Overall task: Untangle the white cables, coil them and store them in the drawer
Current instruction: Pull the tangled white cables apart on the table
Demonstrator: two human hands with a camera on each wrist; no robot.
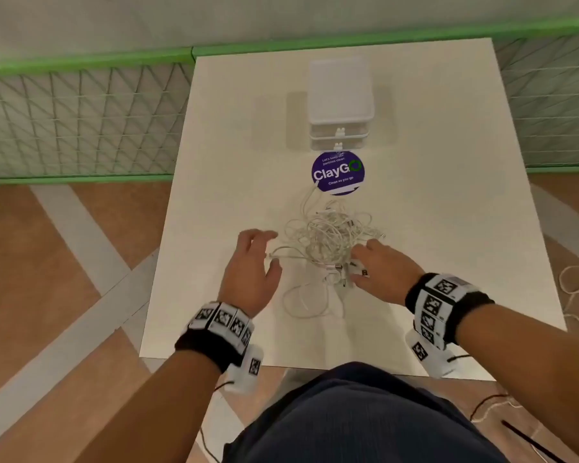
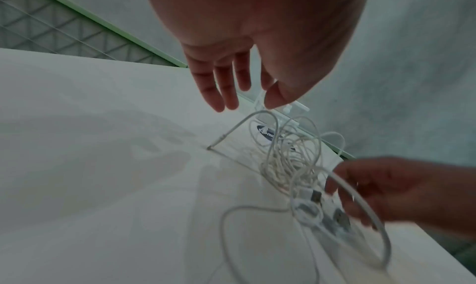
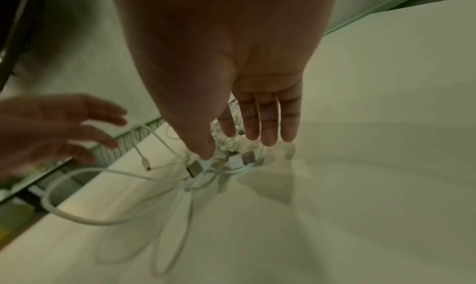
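A tangle of white cables (image 1: 328, 235) lies in the middle of the white table (image 1: 432, 212), with a loose loop trailing toward me. Its USB plugs (image 3: 244, 158) sit at the near right of the heap. My left hand (image 1: 266, 252) hovers just left of the tangle with fingers spread and straight, holding nothing; its thumb tip is near a raised cable loop (image 2: 260, 113). My right hand (image 1: 360, 264) reaches over the plugs with straight fingers, and its thumb (image 3: 203, 150) touches the cables there. A small white drawer unit (image 1: 340, 105) stands at the back with its drawers closed.
A round purple ClayGo sticker (image 1: 337, 172) lies between the drawer unit and the tangle. A green-framed mesh fence (image 1: 81, 121) runs behind and left of the table. A loose cord (image 1: 575, 282) lies on the floor at the right.
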